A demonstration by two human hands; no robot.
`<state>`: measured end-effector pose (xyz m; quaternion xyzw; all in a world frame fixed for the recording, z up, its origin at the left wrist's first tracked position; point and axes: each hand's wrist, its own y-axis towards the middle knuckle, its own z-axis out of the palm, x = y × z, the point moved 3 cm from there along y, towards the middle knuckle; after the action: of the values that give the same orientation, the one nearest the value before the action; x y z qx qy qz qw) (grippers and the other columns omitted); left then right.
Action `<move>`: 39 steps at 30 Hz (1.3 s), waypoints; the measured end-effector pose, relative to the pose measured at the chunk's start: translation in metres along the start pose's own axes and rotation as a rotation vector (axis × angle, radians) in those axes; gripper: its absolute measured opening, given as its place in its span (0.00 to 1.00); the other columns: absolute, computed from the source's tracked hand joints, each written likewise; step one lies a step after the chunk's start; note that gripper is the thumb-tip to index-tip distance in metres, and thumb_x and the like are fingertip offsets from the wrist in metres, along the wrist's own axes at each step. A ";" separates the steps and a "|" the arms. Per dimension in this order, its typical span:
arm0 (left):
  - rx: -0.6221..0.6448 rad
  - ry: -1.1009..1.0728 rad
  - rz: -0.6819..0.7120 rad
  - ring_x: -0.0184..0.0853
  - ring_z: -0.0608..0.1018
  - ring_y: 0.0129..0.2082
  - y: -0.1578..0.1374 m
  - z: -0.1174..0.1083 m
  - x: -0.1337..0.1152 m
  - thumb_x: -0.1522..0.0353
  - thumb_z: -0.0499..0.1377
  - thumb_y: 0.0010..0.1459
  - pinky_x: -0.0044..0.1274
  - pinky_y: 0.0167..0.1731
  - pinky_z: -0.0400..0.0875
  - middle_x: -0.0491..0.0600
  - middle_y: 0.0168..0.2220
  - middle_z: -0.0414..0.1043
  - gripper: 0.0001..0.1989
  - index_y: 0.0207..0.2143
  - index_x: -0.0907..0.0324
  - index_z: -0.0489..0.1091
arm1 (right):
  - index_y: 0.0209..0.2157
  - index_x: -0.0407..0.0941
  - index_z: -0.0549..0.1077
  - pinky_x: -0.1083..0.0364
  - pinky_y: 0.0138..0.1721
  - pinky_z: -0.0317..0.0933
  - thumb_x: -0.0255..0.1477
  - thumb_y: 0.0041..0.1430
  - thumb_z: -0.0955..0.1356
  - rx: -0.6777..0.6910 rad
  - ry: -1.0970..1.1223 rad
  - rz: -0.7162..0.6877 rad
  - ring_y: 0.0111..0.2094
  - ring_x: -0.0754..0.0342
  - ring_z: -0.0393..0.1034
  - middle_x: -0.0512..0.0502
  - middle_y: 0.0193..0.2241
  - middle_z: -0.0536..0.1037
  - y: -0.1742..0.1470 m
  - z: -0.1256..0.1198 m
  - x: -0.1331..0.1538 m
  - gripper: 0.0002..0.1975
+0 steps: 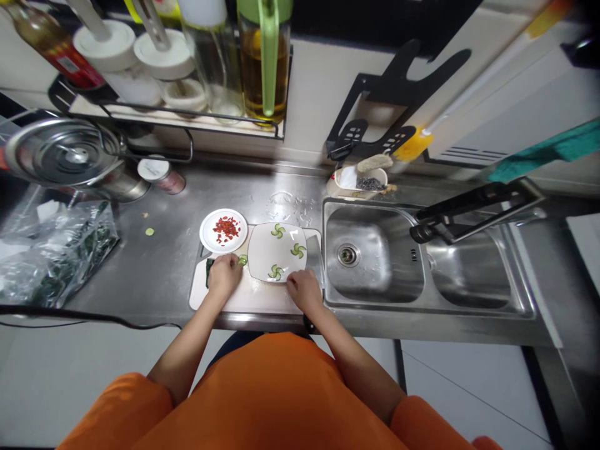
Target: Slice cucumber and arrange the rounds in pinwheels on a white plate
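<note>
A white square plate lies on the cutting board, with three pinwheel fans of thin cucumber slices set near its rim. My left hand is closed at the plate's left side, its fingertips pinching cucumber slices. Beneath that hand a dark green piece is partly hidden. My right hand grips the lower right edge of the plate with curled fingers. Beside it a wide knife blade rests on the board. At the upper left, a round white plate bears small red pieces.
A double steel sink adjoins the board on the right, with a black faucet over it. Bagged greens, a steel pot and a small jar stand left. Above hangs a rack of bottles.
</note>
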<state>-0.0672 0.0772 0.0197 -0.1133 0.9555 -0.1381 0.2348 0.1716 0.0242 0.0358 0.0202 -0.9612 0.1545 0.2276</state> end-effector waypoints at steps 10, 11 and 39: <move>0.060 -0.104 -0.037 0.33 0.73 0.28 -0.003 -0.006 -0.005 0.67 0.56 0.50 0.21 0.30 0.61 0.45 0.27 0.73 0.04 0.27 0.56 0.69 | 0.29 0.44 0.72 0.57 0.37 0.48 0.24 0.58 0.63 -0.006 -0.015 -0.006 0.35 0.53 0.59 0.46 0.28 0.72 0.004 -0.002 0.003 0.08; 0.063 -0.117 -0.043 0.33 0.73 0.28 -0.003 -0.006 -0.005 0.67 0.56 0.50 0.21 0.30 0.61 0.45 0.26 0.73 0.04 0.26 0.56 0.69 | 0.28 0.44 0.72 0.57 0.37 0.49 0.24 0.57 0.62 -0.005 -0.010 -0.006 0.35 0.53 0.59 0.46 0.28 0.72 0.004 -0.003 0.003 0.08; 0.576 -1.287 -0.401 0.20 0.64 0.18 -0.021 0.019 -0.053 0.69 0.70 0.35 0.15 0.18 0.54 0.43 0.21 0.68 0.16 0.30 0.63 0.72 | 0.30 0.44 0.74 0.58 0.31 0.59 0.38 0.49 0.68 0.004 1.016 0.182 0.28 0.57 0.65 0.51 0.26 0.73 0.041 0.005 0.030 0.12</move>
<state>-0.0097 0.0686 0.0325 -0.2784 0.5153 -0.3302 0.7402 0.1378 0.0631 0.0336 -0.1407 -0.7267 0.1658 0.6516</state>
